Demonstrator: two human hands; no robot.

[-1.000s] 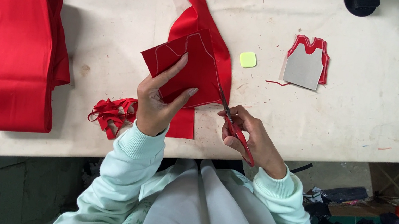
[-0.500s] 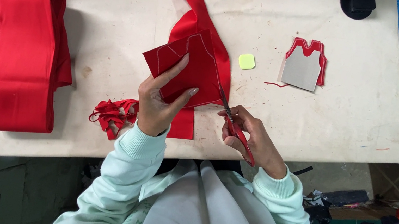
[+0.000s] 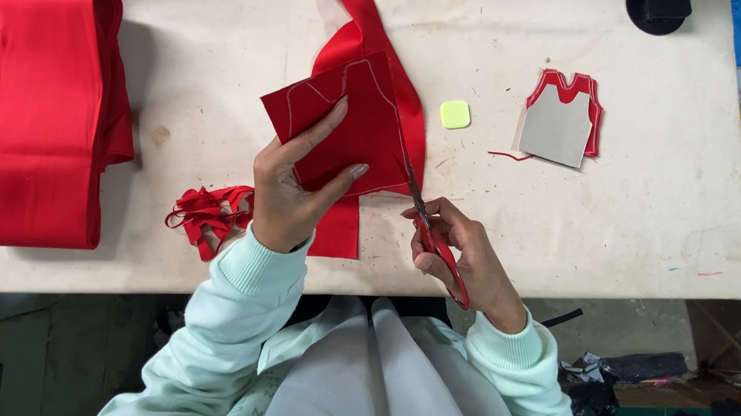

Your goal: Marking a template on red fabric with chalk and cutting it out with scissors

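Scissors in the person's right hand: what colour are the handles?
Red handles on the scissors, shown in the head view.

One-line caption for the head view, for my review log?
Left hand holds marked red fabric while right hand cuts it with red-handled scissors over a table.

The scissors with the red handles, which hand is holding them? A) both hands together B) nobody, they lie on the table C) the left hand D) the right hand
D: the right hand grips the red-handled scissors, with the blades at the edge of the red fabric piece, while the left hand holds up that fabric.
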